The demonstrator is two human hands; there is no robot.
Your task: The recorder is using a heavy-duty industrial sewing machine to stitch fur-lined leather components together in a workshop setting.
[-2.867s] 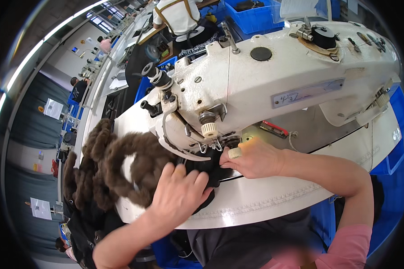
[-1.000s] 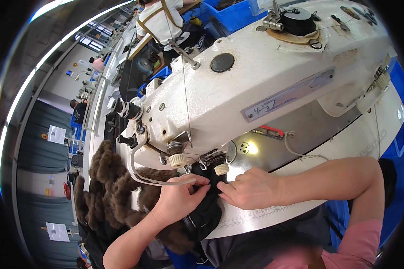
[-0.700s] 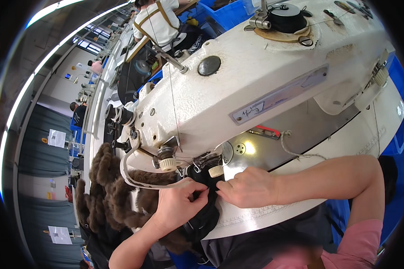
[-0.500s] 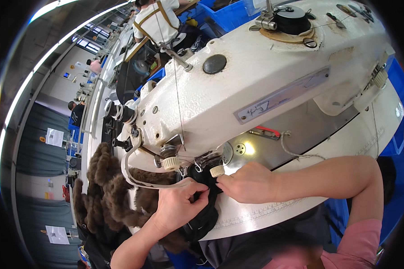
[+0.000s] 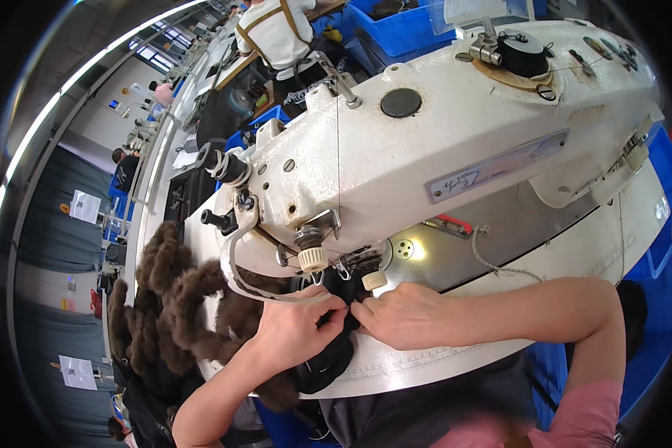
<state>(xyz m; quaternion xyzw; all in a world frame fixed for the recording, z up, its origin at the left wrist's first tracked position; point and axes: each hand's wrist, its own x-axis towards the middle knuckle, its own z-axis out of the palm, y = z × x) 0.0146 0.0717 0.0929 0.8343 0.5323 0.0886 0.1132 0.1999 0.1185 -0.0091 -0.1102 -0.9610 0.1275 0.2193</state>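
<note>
Black cloth [image 5: 332, 362]: on the worktop [image 5: 418, 366], its upper end under the front of the sewing machine [image 5: 396, 149], its lower part at the worktop's near edge
Cloth's direction: long axis runs from the machine towards the person, the near end leaning slightly left; folds hide its full outline
Brown fur [image 5: 190, 287]: bunched left of the cloth in thick rolls, count of pieces unclear
Count: 2 bare hands, 1 sewing machine, 2 cream knobs [image 5: 313, 260] on its front, 1 black thread spool [image 5: 521, 60] on its top, 1 red-handled tool [image 5: 455, 223], 1 pale cord [image 5: 493, 266]
Left hand [image 5: 295, 328]: thumb and forefinger brought together, the other fingers curled, pinching the cloth from its left side
Right hand [image 5: 403, 317]: fingers folded in, tips closed on the cloth's right edge, just beside the left fingertips
Tool and cord: on the metal plate beneath the machine's arm, near each other
</note>
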